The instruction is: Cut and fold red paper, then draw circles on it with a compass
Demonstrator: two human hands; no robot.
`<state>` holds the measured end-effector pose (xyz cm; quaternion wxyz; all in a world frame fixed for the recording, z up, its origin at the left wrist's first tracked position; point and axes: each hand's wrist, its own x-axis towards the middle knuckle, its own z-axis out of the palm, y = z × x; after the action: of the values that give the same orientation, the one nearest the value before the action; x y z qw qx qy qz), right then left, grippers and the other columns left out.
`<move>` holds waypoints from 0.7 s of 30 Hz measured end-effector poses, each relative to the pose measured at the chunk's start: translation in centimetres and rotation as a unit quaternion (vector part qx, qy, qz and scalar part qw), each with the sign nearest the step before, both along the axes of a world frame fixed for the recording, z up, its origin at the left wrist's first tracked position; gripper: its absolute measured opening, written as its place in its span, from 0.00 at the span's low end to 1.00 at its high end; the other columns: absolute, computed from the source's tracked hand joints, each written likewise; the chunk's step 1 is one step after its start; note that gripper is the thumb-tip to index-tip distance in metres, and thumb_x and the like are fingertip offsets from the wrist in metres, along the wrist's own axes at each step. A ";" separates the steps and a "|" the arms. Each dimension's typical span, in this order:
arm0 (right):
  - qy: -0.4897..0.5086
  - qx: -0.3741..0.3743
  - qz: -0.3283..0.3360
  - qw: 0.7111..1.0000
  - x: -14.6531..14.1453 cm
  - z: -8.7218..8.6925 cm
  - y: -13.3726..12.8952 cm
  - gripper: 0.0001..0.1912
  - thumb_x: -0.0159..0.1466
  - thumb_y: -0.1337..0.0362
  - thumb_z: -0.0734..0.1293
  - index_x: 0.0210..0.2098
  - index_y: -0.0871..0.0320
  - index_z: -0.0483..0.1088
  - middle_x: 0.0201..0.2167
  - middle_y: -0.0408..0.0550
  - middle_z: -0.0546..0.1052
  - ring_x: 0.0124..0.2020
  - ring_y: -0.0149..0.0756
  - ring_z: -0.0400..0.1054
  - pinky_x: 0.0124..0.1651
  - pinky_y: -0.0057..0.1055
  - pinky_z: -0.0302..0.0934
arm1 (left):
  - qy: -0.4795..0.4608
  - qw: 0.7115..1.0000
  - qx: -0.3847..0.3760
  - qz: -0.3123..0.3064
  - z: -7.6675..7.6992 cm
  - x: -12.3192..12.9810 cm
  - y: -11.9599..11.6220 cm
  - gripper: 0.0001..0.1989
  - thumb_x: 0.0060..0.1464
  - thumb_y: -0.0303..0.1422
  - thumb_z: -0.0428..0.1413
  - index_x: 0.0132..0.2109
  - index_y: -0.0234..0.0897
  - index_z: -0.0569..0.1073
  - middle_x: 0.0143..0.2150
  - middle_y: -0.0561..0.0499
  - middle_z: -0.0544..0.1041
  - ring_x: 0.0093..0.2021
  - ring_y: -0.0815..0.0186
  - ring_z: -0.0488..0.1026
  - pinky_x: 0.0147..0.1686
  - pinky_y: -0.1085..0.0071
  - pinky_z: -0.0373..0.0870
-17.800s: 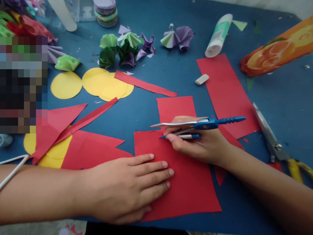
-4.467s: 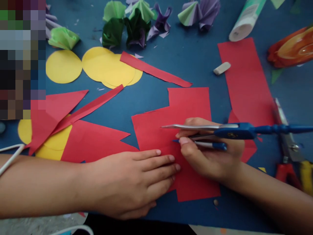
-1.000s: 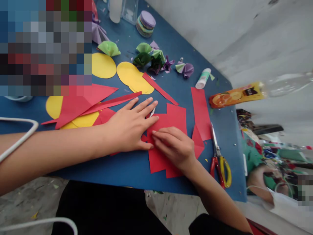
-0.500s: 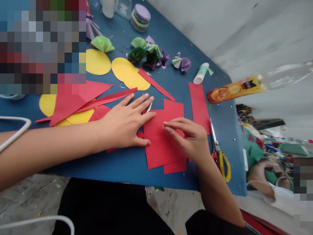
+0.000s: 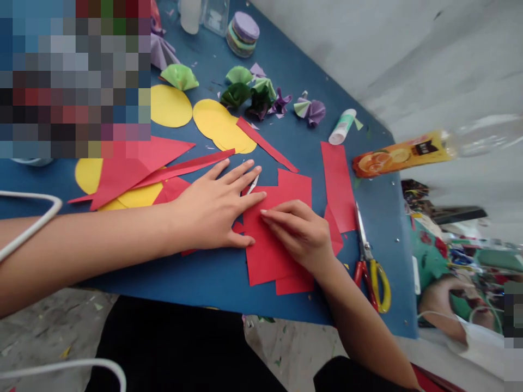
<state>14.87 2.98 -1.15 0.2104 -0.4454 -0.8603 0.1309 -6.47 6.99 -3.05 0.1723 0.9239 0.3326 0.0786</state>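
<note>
My left hand (image 5: 218, 209) lies flat with its fingers spread. Its thumb and index fingertip rest at the left edge of a red paper square (image 5: 263, 258). My right hand (image 5: 300, 231) is over that square, thumb and fingers pinched together near the left index finger. Whatever the pinch holds, if anything, is too small to make out. Beneath the square, a second red paper piece (image 5: 298, 182) shows at top and bottom. A thin whitish pointed object (image 5: 253, 184) sticks out beside the left fingers; its kind is unclear.
Right of my hands lie scissors (image 5: 368, 267) with red and yellow handles, a red paper strip (image 5: 339, 188), a glue stick (image 5: 342, 127) and a plastic bottle (image 5: 402, 154). Yellow paper circles (image 5: 170, 106), red scraps and folded green and purple paper (image 5: 245, 90) cover the far side.
My right hand has slid left across the red square, its pinched fingertips now closer to my left hand. My left hand stays spread in place. The whole view has shifted slightly.
</note>
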 end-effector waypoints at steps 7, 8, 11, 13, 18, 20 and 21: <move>0.004 -0.009 -0.004 1.000 -0.1 -0.1 -0.1 0.11 0.62 0.71 0.65 0.42 0.51 0.73 0.32 0.45 0.74 0.33 0.33 0.70 0.33 0.30 0.67 | 0.003 1.000 -0.014 -0.003 -0.1 0.0 0.1 0.38 0.50 0.55 0.53 0.63 0.40 0.59 0.70 0.42 0.43 0.69 0.51 0.38 0.63 0.54 0.36; 0.005 -0.005 -0.010 1.000 -0.1 -0.1 0.0 0.11 0.62 0.70 0.65 0.42 0.51 0.74 0.32 0.46 0.74 0.33 0.33 0.71 0.33 0.30 0.67 | 0.002 1.000 -0.012 -0.003 -0.1 0.0 0.1 0.38 0.50 0.55 0.53 0.63 0.40 0.59 0.70 0.43 0.43 0.69 0.51 0.39 0.63 0.54 0.36; 0.007 -0.034 0.000 0.999 0.2 0.1 0.2 0.10 0.63 0.69 0.65 0.42 0.51 0.74 0.32 0.46 0.74 0.32 0.33 0.71 0.32 0.30 0.67 | 0.004 1.000 -0.007 0.001 -0.1 0.0 0.1 0.38 0.51 0.55 0.52 0.63 0.40 0.59 0.70 0.43 0.43 0.69 0.50 0.39 0.63 0.54 0.36; 0.009 -0.058 0.016 0.998 0.4 0.0 0.4 0.10 0.63 0.69 0.64 0.41 0.51 0.74 0.31 0.45 0.74 0.31 0.32 0.71 0.31 0.29 0.67 | 0.009 1.000 -0.009 -0.001 0.0 0.0 0.2 0.39 0.50 0.55 0.52 0.63 0.39 0.59 0.70 0.43 0.43 0.69 0.50 0.38 0.63 0.54 0.36; 0.016 -0.036 -0.001 0.999 0.5 0.2 0.6 0.09 0.63 0.69 0.65 0.41 0.52 0.74 0.31 0.46 0.74 0.31 0.33 0.70 0.32 0.30 0.67 | 0.009 1.000 -0.001 -0.008 0.0 -0.1 0.1 0.39 0.52 0.55 0.51 0.64 0.38 0.59 0.70 0.41 0.42 0.69 0.50 0.38 0.63 0.53 0.36; 0.003 -0.069 0.023 0.997 0.8 0.9 0.8 0.10 0.64 0.67 0.64 0.41 0.51 0.75 0.31 0.46 0.74 0.32 0.33 0.70 0.33 0.30 0.67 | 0.009 1.000 0.006 -0.009 0.0 -0.1 0.0 0.38 0.52 0.55 0.51 0.64 0.38 0.59 0.70 0.42 0.41 0.69 0.50 0.38 0.63 0.53 0.35; -0.005 -0.098 0.036 0.995 1.0 1.3 0.8 0.10 0.64 0.66 0.63 0.41 0.51 0.75 0.30 0.46 0.74 0.31 0.33 0.70 0.33 0.30 0.67 | 0.010 1.000 0.009 -0.012 0.1 -0.1 0.0 0.38 0.53 0.55 0.51 0.64 0.37 0.59 0.70 0.41 0.41 0.69 0.50 0.37 0.63 0.53 0.35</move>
<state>15.87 3.82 0.12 0.1564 -0.4330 -0.8601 0.2197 -6.56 7.00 -2.98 0.1616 0.9302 0.3221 0.0699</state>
